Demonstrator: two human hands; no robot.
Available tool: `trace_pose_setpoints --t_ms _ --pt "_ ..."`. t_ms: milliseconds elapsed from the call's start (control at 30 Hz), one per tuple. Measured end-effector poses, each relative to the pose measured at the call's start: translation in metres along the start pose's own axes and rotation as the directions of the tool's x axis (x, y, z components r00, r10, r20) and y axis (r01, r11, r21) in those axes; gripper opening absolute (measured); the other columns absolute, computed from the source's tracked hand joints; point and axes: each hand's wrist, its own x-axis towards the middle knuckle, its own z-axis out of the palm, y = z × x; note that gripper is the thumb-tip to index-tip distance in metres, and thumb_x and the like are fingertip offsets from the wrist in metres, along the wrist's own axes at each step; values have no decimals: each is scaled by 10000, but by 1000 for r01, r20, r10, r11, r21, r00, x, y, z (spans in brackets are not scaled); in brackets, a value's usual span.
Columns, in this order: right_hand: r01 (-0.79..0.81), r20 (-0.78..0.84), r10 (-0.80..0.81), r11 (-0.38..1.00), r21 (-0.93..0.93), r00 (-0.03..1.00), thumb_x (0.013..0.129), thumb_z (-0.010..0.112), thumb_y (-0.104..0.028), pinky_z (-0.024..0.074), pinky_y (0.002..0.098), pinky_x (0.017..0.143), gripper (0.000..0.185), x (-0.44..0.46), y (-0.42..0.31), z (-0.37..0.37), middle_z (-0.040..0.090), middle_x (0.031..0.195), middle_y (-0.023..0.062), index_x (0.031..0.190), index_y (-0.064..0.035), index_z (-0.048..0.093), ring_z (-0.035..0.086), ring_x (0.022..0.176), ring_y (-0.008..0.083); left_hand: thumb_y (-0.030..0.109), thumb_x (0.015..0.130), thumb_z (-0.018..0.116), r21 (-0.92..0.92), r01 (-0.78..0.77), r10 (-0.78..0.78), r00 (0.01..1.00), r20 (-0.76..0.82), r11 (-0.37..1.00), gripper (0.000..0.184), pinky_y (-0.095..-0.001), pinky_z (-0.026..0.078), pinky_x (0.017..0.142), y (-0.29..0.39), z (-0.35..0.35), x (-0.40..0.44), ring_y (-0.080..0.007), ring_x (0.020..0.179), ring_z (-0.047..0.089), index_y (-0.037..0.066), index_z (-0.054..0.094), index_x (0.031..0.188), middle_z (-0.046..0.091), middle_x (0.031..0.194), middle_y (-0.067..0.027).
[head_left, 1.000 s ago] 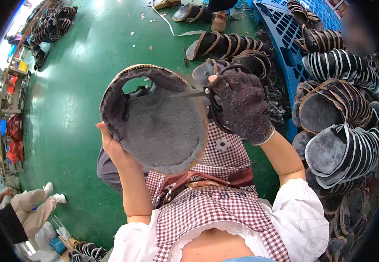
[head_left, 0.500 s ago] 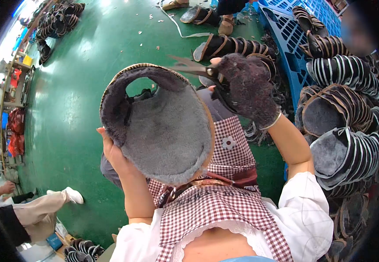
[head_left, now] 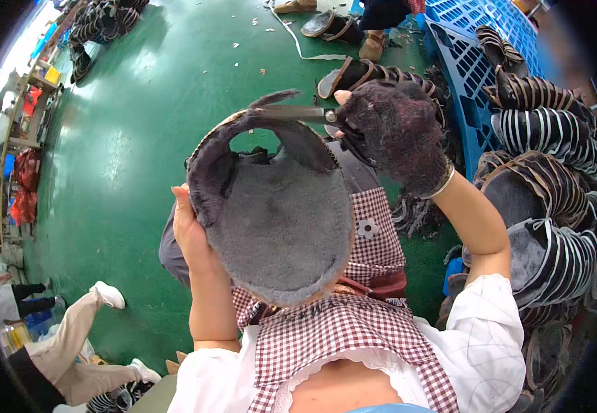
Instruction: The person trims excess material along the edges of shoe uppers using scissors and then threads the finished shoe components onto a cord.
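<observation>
My left hand [head_left: 192, 230] grips the left side of a grey plush-lined oval piece [head_left: 279, 227]. It has a stitched rim and an oval hole near its far end; I cannot tell its exact kind. A dark, fuzzy fingerless glove covers my right hand [head_left: 388, 134], which is closed around scissors [head_left: 305, 114]. Their blades lie along the far rim of the piece. A thin dark strip of fleece [head_left: 274, 98] sticks up from the rim beside the blades. Most of my left fingers are hidden behind the piece.
Several stacks of similar lined pieces [head_left: 546, 134] stand at the right, near a blue plastic pallet [head_left: 453, 82]. Dark trimmings [head_left: 419, 213] lie by my knee. Scraps dot the green floor [head_left: 126, 172]. Another person's leg [head_left: 71, 344] shows at lower left, and shelves [head_left: 27, 138] stand at left.
The scissors have come down onto the far rim, their blades closer together. A fleece strip now stands up there. The piece has shifted slightly right and down in view.
</observation>
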Motion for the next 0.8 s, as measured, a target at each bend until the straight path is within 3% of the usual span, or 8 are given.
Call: trace_pose_setpoints --t_ms 33,100,233,300,433,533,700,800 --pt "5 2 -5 1000 2 1000 736 618 -119 449 348 723 507 3 -3 -6 582 978 94 1229 -117 502 567 843 237 387 945 370 3 1 -1 1000 0 1000 444 -345 504 799 -2 -7 3 -207 887 599 -13 553 1009 609 1001 -134" --pt "145 -5 -163 892 -429 987 742 623 -117 447 349 733 494 11 -11 -26 589 992 85 1222 -106 506 571 832 227 385 942 381 5 3 -3 1000 -2 1000 439 -339 503 792 -1 -7 4 -198 876 597 -13 554 1007 611 992 -126" --pt "165 -6 -185 890 -425 983 750 624 -141 431 374 744 493 18 -14 -14 579 968 71 1225 -115 496 562 828 224 372 941 390 32 20 -23 993 118 999 436 -331 484 824 -4 -5 9 -183 890 585 -24 548 1032 605 1001 -101" --pt "145 -34 -145 989 -2 989 745 614 -170 413 394 733 492 18 -2 4 547 905 56 1221 -137 494 547 831 221 367 942 388 25 31 -35 987 156 999 437 -330 476 839 -1 -10 14 -182 903 581 -27 545 1046 602 1011 -97" --pt "223 -55 -232 965 -138 971 720 613 -156 408 387 710 508 36 -4 -8 508 849 50 1215 -157 498 529 816 229 344 940 404 82 17 -34 976 216 996 455 -319 466 855 18 -8 15 -183 948 573 -64 515 1110 587 1076 -120" --pt "401 -11 -455 796 -454 890 723 603 -201 385 403 682 511 49 -5 -16 482 808 39 1223 -188 495 500 744 225 337 938 413 147 27 -66 963 263 989 479 -311 466 854 24 -4 19 -181 970 571 -90 490 1144 577 1105 -133" --pt "436 -2 -473 813 -385 881 734 598 -180 391 379 675 490 64 -17 -13 504 819 44 1214 -171 502 502 748 215 332 939 414 225 70 -157 905 395 972 495 -290 462 857 30 8 27 -168 970 576 -106 471 1164 578 1110 -140" --pt "489 54 -487 856 -167 872 734 609 -159 394 360 677 460 67 -9 -7 511 795 42 1186 -170 523 499 736 211 333 936 424 254 140 -230 899 372 957 495 -274 463 845 35 12 28 -151 943 582 -108 484 1152 588 1096 -132"
